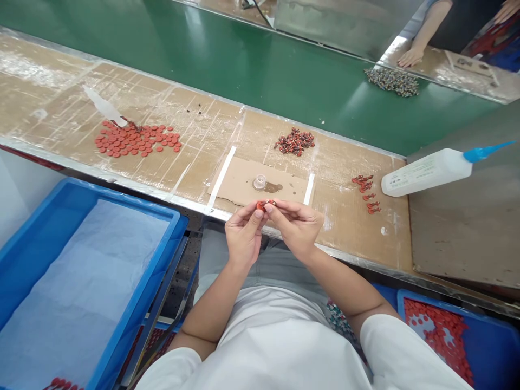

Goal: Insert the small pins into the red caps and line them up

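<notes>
Just above the table's front edge, my left hand (pixel 244 236) pinches a red disc (pixel 260 206) between thumb and fingers. My right hand (pixel 298 225) meets it there, its fingers closed on a small red and black part (pixel 271 202) that touches or nearly touches the disc. Fingertips hide much of both pieces. Beyond my hands, a small clear cup (pixel 260 182) stands on a taped cardboard piece (pixel 235 176), beside a brown wet stain. Farther back lies a pile of similar red and black parts (pixel 294 142).
Many red discs (pixel 138 140) and a white nozzle bottle (pixel 104 105) lie to the left. Several red pieces (pixel 366 194) and a blue-tipped bottle (pixel 426 172) lie right. Blue trays (pixel 173 216) flank me. Behind the green belt (pixel 244 70), another person's hand (pixel 411 57) is near grey parts (pixel 392 81).
</notes>
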The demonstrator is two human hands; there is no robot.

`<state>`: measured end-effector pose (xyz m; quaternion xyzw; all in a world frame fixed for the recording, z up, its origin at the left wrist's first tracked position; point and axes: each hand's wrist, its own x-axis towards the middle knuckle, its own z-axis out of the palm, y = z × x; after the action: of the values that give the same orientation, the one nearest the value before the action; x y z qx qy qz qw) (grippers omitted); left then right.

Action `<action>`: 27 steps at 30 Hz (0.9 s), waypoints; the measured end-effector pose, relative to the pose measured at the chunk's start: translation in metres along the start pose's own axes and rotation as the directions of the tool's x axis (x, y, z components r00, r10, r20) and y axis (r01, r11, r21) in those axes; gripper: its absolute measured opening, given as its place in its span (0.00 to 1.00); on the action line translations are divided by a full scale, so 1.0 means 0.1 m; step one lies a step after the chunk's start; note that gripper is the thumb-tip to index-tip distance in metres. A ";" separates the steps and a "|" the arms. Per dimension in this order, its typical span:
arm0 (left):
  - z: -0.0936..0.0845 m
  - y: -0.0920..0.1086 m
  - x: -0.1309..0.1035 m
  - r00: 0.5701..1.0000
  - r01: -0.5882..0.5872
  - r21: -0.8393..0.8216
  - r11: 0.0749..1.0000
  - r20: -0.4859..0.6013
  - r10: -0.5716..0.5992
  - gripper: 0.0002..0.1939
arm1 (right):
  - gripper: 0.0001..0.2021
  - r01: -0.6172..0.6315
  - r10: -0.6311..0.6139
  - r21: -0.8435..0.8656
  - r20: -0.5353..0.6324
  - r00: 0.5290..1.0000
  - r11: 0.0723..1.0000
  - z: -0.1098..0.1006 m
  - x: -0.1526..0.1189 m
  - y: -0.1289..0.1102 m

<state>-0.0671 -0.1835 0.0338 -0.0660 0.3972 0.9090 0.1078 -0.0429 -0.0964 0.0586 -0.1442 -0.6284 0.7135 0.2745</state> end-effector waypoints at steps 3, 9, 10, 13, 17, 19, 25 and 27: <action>0.00 0.00 0.01 1.000 0.001 -0.003 1.000 0.006 -0.001 0.12 | 0.10 0.003 -0.003 0.010 0.008 1.000 1.000 0.00 0.00 0.00; -0.02 0.03 0.02 1.000 -0.016 0.021 1.000 0.008 0.016 0.12 | 0.10 -0.020 0.020 -0.006 0.021 1.000 1.000 0.00 0.01 0.00; -0.02 0.04 0.02 1.000 -0.022 0.028 0.999 0.008 0.022 0.12 | 0.11 -0.030 0.030 -0.003 0.022 0.999 1.000 0.00 0.01 0.00; -0.04 0.05 0.04 0.998 -0.053 0.051 0.997 0.018 0.052 0.12 | 0.11 -0.077 0.076 0.031 0.047 0.996 0.997 -0.01 0.00 0.02; -0.06 0.04 0.06 0.994 -0.109 0.091 0.990 0.034 0.106 0.11 | 0.11 -0.097 0.090 0.068 0.095 0.991 0.993 -0.03 0.02 0.01; -0.07 0.04 0.06 0.991 -0.132 0.110 0.985 0.043 0.128 0.11 | 0.10 -0.080 0.074 0.057 0.095 0.993 0.995 -0.05 0.04 0.00; -0.06 0.03 0.05 0.987 -0.163 0.183 0.970 0.039 0.159 0.13 | 0.11 -0.094 0.087 0.078 0.086 0.993 0.993 -0.08 0.08 -0.01; -0.06 0.02 0.04 0.985 -0.175 0.205 0.963 0.044 0.169 0.12 | 0.11 -0.106 0.101 0.083 0.070 0.992 0.991 -0.09 0.08 0.01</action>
<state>-0.0715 -0.1888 0.0302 -0.0077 0.4930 0.8691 0.0401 -0.0451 -0.0845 0.0577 -0.1410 -0.5974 0.7576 0.2221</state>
